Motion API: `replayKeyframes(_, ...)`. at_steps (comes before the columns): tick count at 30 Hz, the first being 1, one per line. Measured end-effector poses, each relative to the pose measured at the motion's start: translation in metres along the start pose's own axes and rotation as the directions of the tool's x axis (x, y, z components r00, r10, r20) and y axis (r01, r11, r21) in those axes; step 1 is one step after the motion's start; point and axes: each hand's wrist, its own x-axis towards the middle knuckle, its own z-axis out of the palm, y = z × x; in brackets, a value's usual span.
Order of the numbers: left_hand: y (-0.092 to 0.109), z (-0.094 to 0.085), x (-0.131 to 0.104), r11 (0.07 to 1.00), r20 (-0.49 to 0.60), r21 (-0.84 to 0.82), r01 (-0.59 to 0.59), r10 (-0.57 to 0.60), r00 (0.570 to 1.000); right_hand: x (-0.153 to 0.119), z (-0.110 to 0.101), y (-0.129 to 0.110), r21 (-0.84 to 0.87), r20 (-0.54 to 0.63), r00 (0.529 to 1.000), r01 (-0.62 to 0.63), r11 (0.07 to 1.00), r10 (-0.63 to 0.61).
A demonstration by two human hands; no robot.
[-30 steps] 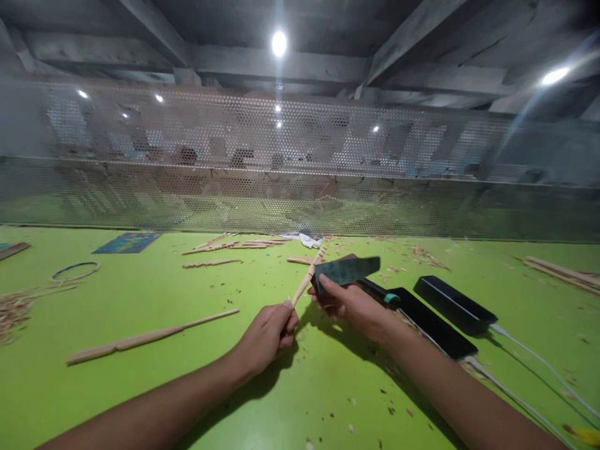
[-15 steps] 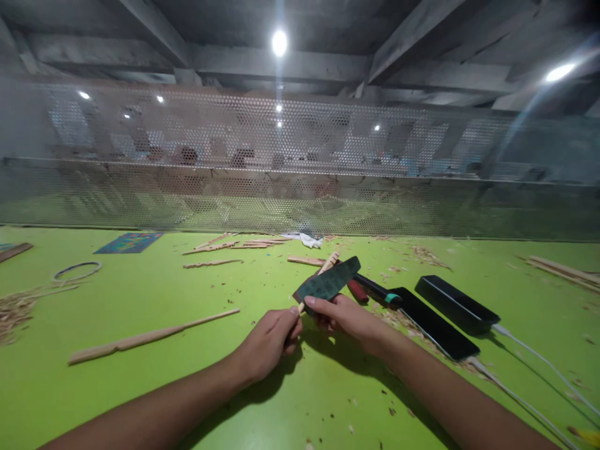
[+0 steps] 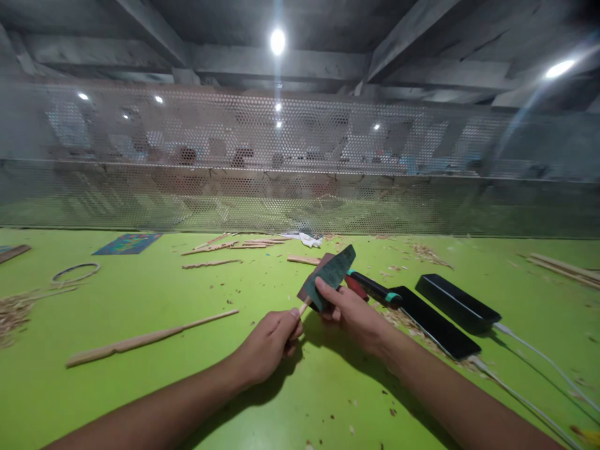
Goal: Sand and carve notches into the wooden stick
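My left hand (image 3: 272, 342) is closed on the near end of a thin wooden stick (image 3: 304, 307), just left of my other hand. A dark green sheet with a brown underside (image 3: 334, 275), which looks like sandpaper, is folded around the stick and hides its far part. My right hand (image 3: 349, 312) pinches this sheet, thumb on top and fingers underneath. Behind the right hand lie a red-handled tool (image 3: 356, 287) and a black-handled tool (image 3: 372, 286), partly covered.
A carved stick (image 3: 150, 338) lies at the left, with shavings (image 3: 16, 312) and a ring (image 3: 75, 272) beyond. Thin wooden pieces (image 3: 253, 244) lie near the perforated screen (image 3: 281, 200). A phone (image 3: 435, 325) and black box (image 3: 457, 303), both cabled, are at the right.
My right hand and the sheet have slid a little up and right along the stick, and the sheet now covers the stick's far end. My left hand has stayed nearly still.
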Motion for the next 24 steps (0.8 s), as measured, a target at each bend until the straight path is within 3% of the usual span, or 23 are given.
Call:
replayKeyframes(6,0.001,0.003,-0.001,1.000,-0.005,0.012,-0.023,0.023,1.000,0.004,-0.004,0.006,-0.020,-0.068,0.998,0.013,1.000,-0.015)
replayKeyframes(14,0.001,0.003,-0.001,1.000,-0.013,0.004,-0.016,0.016,1.000,-0.002,0.011,0.018,-0.052,-0.066,0.998,0.000,0.999,-0.004)
replayKeyframes(20,0.002,0.002,-0.001,1.000,0.001,-0.003,0.006,-0.006,1.000,0.009,-0.011,0.005,-0.034,-0.184,0.980,0.068,0.997,-0.073)
replayKeyframes(24,0.002,0.002,-0.002,1.000,-0.001,-0.002,0.004,-0.004,1.000,0.010,-0.014,0.008,-0.060,-0.168,0.984,0.053,0.997,-0.063)
